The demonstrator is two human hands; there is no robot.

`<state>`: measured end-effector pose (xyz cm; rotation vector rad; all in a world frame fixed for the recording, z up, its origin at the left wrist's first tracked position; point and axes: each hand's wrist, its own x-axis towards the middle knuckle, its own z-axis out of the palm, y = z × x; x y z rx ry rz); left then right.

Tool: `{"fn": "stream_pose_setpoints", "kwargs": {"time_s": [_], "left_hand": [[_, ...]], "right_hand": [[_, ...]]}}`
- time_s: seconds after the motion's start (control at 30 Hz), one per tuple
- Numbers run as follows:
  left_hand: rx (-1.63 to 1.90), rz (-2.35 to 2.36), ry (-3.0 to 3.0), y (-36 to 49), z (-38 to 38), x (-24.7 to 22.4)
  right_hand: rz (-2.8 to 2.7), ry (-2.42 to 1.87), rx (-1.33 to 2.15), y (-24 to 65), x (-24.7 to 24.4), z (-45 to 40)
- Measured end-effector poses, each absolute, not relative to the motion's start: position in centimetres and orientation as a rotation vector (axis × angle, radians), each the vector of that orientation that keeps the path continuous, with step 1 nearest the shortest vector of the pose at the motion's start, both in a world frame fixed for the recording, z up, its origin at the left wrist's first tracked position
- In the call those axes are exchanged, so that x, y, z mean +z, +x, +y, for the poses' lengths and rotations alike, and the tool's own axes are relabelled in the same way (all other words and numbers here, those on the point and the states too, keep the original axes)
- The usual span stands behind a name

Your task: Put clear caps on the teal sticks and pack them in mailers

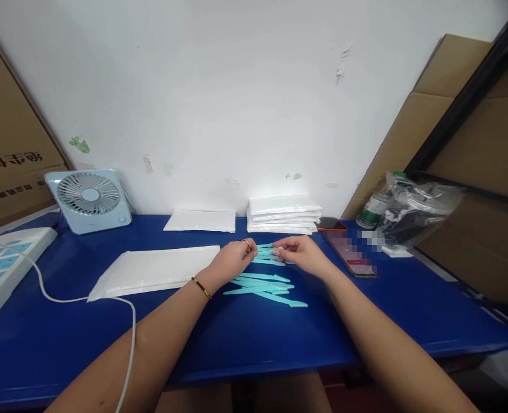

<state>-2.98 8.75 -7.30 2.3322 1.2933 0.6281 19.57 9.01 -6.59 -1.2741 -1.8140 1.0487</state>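
Note:
Several turquoise eyebrow razors (265, 284) lie loosely overlapped on the blue table, just in front of my hands. More turquoise razors (266, 253) show between my two hands, a little farther back. My left hand (235, 258) is closed, its thumb and finger pinched at the left ends of these. From the other side, my right hand (304, 253) pinches at the right end of a razor, its fingers curled. The fingertips partly hide the razor ends. A flat white packet (159, 269) lies left of my left hand.
Behind my hands stand a stack of white packets (282, 215) and a single white packet (202, 220). A fan (91, 198), a power strip (8, 261) and a white cable (132, 327) are at left. Phones (352, 255), a bottle (373, 209) and a plastic bag (417, 209) occupy the right.

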Motion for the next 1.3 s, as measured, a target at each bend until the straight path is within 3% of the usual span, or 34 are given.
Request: {"fn": "stream_pose_setpoints", "kwargs": {"time_s": [0.17, 0.33, 0.53, 0.87, 1.3], "left_hand": [[0.58, 1.332, 2.556, -3.2, 8.8, -7.1], [0.37, 1.109, 2.57, -3.2, 8.3, -7.1], [0.313, 1.191, 2.521, -2.8, 8.3, -7.4], [0.459, 1.328, 2.448, -3.3, 8.5, -7.0], [0.494, 1.319, 2.489, -2.7, 8.4, -6.7]], "right_hand": [[-2.078, -1.522, 0.48, 23.6, -4.9, 9.1], [-2.418, -1.462, 0.361, 23.8, -5.2, 9.1], [-2.526, -1.454, 0.166, 21.8, -6.8, 9.7], [-2.164, -1.278, 1.121, 23.2, -4.0, 8.2], [-2.176, -1.204, 1.097, 21.2, -5.9, 8.7]]}}
